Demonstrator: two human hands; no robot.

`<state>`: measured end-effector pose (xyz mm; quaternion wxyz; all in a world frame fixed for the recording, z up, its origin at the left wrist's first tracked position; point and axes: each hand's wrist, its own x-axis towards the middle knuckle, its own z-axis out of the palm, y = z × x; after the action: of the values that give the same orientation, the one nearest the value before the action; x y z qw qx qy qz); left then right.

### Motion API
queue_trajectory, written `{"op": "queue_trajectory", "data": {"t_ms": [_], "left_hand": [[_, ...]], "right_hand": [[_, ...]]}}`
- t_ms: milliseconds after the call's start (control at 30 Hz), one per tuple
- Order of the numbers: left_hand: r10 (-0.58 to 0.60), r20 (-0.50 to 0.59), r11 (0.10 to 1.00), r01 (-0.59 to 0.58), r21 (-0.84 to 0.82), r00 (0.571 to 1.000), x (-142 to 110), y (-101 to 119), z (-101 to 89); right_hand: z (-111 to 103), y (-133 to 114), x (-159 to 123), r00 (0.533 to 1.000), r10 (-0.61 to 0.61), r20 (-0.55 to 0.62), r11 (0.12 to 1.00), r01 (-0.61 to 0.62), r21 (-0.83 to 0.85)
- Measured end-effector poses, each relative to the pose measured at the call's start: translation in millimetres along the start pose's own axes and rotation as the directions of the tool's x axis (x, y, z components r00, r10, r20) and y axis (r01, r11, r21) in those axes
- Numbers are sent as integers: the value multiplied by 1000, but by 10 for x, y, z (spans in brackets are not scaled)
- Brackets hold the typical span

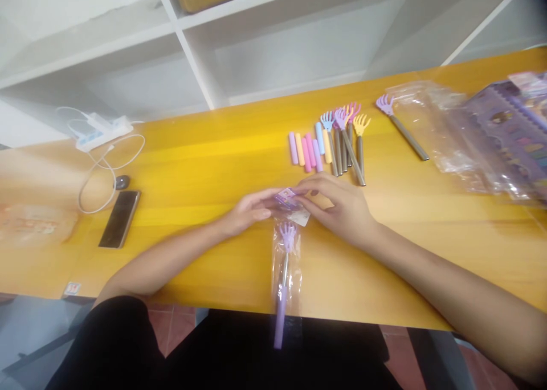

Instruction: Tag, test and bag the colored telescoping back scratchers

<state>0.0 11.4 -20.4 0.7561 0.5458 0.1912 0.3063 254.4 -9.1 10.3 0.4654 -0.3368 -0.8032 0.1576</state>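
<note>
A purple back scratcher [280, 313] with a hand-shaped head lies inside a long clear plastic bag [294, 264], its handle reaching past the table's front edge. At the bag's top, my right hand [339, 210] pinches around a small purple printed card [285, 197] and the bag's upper end. My left hand [248, 210] grips the same end from the left, fingers partly behind the card and thumb in front. A white flap [300, 217] shows beneath my right fingers. Blur hides exactly how the card sits against the bag.
Beyond my hands lie several coloured handle sleeves [306, 152] and back scratchers [351, 150] with grey rods. Another purple-headed back scratcher [405, 131] lies right, beside purple packaging [504, 130]. At left are a phone [120, 219], a white cable [81, 193] and a power strip [105, 132].
</note>
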Motion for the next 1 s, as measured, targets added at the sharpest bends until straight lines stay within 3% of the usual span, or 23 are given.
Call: {"op": "queue_trajectory", "data": {"t_ms": [433,800,1000], "left_hand": [[-11,74,1000,10,13,997,14,60,32],[-25,22,999,25,-20,999,14,9,-10],[-27,16,999,27,-17,1000,16,21,0]], "right_hand": [[-61,-55,34,999,37,-1,999,-37,2],[-60,-11,28,997,54,51,998,-53,-21],[-49,4,37,994,-5,108,1000,5,-4]]}}
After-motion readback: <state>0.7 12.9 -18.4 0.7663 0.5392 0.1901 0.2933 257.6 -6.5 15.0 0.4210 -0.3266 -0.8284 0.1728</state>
